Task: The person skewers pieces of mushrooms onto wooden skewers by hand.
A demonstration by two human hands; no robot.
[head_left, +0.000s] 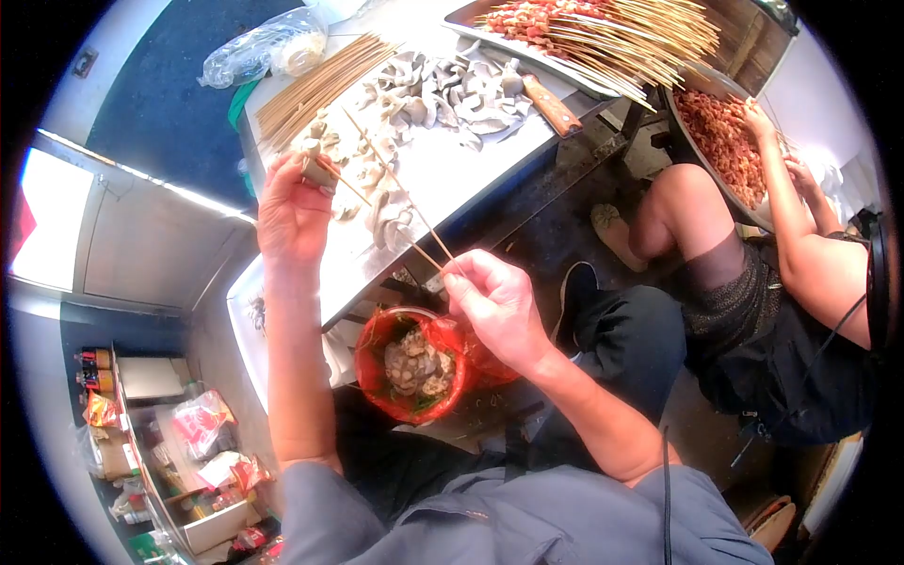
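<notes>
My right hand (pixel 494 299) is closed on the lower ends of two thin bamboo skewers (pixel 414 209). Grey, folded pieces that look like oyster mushroom (pixel 389 218) are threaded partway along. My left hand (pixel 296 205), raised at the table's left side, pinches another grey mushroom piece (pixel 320 171) at the tip of one skewer. Whether the tip has pierced it I cannot tell. Beyond both hands, many loose grey and white mushroom pieces (pixel 447 94) are spread over the white table (pixel 325 268). A bundle of bare bamboo skewers (pixel 325 85) lies at the far left.
A wooden-handled knife (pixel 552 105) lies by the table's right edge, below a tray (pixel 589 83) of skewered meat. Under my hands stands a red-lined bucket (pixel 370 377) of greyish pieces. At right, another person's hands (pixel 761 124) reach into a large meat-filled basin (pixel 680 141).
</notes>
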